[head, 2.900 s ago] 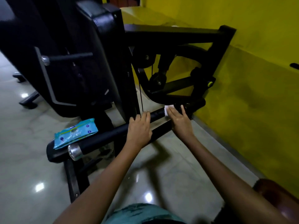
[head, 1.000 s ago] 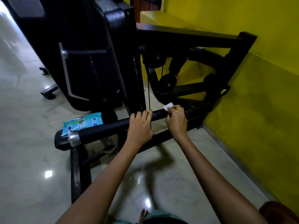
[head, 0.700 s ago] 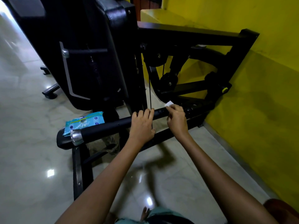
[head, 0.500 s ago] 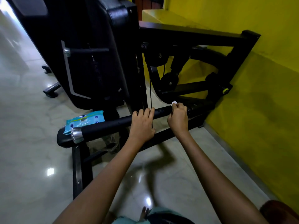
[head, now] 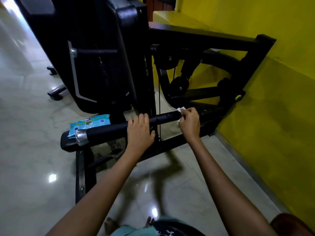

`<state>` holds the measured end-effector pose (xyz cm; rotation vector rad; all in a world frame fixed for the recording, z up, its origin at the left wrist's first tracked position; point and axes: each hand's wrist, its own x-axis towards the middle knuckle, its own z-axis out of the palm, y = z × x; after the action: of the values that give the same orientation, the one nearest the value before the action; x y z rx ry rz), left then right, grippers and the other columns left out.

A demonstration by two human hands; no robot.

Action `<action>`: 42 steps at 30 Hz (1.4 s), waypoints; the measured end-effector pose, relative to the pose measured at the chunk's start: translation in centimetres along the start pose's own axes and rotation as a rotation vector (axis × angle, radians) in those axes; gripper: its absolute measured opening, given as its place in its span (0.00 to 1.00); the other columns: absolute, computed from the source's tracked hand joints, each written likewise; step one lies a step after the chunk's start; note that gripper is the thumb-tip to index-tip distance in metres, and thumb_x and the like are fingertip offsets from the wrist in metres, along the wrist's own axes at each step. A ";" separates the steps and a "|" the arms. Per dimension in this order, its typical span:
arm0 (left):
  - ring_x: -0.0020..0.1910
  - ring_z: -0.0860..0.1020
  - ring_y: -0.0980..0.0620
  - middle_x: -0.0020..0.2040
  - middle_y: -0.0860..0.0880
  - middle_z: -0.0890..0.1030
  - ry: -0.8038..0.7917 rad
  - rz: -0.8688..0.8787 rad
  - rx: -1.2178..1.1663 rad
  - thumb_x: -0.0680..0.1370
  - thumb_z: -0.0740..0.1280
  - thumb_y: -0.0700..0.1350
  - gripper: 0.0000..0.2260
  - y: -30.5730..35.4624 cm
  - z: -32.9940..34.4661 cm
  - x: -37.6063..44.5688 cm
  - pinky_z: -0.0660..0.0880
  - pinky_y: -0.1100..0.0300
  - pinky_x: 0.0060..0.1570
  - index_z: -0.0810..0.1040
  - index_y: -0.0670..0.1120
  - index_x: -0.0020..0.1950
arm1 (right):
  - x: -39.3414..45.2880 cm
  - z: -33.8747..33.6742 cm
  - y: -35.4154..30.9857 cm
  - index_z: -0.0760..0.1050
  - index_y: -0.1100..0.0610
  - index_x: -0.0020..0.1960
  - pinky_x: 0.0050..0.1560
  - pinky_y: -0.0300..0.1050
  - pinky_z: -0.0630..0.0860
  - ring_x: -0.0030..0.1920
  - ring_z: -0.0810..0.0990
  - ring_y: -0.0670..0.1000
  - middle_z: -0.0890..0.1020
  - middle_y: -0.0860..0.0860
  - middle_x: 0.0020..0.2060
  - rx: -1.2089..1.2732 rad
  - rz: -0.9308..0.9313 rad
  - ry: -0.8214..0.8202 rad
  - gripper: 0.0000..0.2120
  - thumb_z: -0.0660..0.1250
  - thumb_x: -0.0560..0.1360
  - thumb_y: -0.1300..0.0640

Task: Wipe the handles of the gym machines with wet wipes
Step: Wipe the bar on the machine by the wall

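Observation:
A black padded handle bar (head: 109,130) with a chrome end cap (head: 81,137) runs low across the gym machine. My left hand (head: 140,128) rests on top of the bar near its middle, fingers curled over it. My right hand (head: 189,122) is closed around the bar further right, pressing a small white wet wipe (head: 180,109) against it; only corners of the wipe show past my fingers. A teal pack of wet wipes (head: 90,124) lies on the black pad behind the bar's left end.
The black machine frame (head: 201,40) and its large padded seat back (head: 105,53) stand behind the bar. A yellow wall (head: 272,103) closes the right side. Glossy marble floor (head: 30,167) spreads left and below. A black base rail (head: 81,176) runs toward me.
My right hand has worked the wipe around the bar at about the same spot, with more wipe showing now. My left hand has stayed on the bar. The camera moved slightly.

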<state>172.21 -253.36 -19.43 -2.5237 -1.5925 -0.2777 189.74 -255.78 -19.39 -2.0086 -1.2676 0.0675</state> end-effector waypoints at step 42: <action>0.64 0.72 0.43 0.65 0.43 0.74 0.193 0.080 0.065 0.70 0.69 0.58 0.37 -0.8 2.3 -1.9 0.62 0.47 0.68 0.64 0.43 0.74 | -2.7 1.1 -2.2 0.78 0.62 0.58 0.51 0.38 0.69 0.51 0.75 0.54 0.77 0.58 0.50 -0.015 -0.253 -0.098 0.15 0.64 0.73 0.69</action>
<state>170.88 -254.12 -22.12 -2.4217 -1.4035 -0.4376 186.21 -256.78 -19.75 -1.8608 -1.5797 0.0353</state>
